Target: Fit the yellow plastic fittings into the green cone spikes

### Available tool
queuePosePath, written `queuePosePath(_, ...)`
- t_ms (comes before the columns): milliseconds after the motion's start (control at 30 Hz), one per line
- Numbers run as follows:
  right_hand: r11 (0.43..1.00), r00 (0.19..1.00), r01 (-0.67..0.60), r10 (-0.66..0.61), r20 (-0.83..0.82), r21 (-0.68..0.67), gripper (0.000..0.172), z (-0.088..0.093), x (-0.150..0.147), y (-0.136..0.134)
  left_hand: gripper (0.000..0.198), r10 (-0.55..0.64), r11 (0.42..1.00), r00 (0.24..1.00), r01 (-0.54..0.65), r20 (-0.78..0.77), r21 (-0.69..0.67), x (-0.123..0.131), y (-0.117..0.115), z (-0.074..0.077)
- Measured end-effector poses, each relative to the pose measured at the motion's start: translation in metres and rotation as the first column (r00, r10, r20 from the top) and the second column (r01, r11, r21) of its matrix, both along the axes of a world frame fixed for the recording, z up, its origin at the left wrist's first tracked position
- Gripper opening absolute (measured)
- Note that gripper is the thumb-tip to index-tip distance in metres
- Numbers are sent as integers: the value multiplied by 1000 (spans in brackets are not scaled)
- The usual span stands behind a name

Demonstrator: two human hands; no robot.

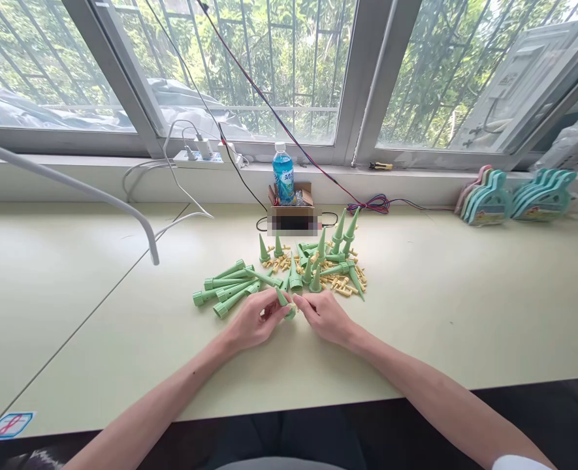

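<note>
My left hand (254, 320) is closed around a green plastic watering spike (283, 297), its tip pointing up and away and its wider cap end toward my right hand. Close beside it, my right hand (328, 316) pinches a small pale yellow valve piece (295, 304) against the cap end; the fingers partly hide it. Just beyond the hands lie several loose green spikes (234, 290), heaped to the left. Small yellow valve pieces (340, 284) are scattered behind and to the right, among more green spikes (296, 277), some standing upright on their caps (315, 286).
Behind the pile stands a small cardboard box (305, 196) with a blue bottle (283, 176). A coiled cable (374, 204) lies to its right. Teal boards (494, 199) lean at the far right. A white curved tube (122, 202) reaches over the left side of the table (416, 281).
</note>
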State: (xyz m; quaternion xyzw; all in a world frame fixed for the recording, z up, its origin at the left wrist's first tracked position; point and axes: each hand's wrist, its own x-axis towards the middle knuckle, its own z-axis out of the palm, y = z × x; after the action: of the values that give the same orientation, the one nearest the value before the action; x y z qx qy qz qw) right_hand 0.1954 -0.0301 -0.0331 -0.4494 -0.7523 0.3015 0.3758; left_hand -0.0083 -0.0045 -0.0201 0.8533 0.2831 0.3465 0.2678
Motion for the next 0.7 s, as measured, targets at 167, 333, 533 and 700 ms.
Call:
queuePosePath(167, 1000, 1000, 5, -5, 22, 10, 55, 1, 0, 0, 16, 1, 1000, 1000, -1, -20, -6, 1, -1, 1)
queuePosePath(333, 1000, 998, 18, -19, 60, 4, 56, 2, 1, 0, 18, 10, 999, 1000, -10, -6, -40, 1, 0, -2)
queuePosePath(533, 999, 996, 8, -10, 88, 31, 52, 5, 2, -1, 19, 43, 990, 999, -39, 26, -136, 0, 3, -4)
queuePosePath(700, 1000, 996, 4, -7, 88, 29, 53, 3, 2, 0, 17, 32, 991, 999, -29, 22, -134, 0, 2, -3)
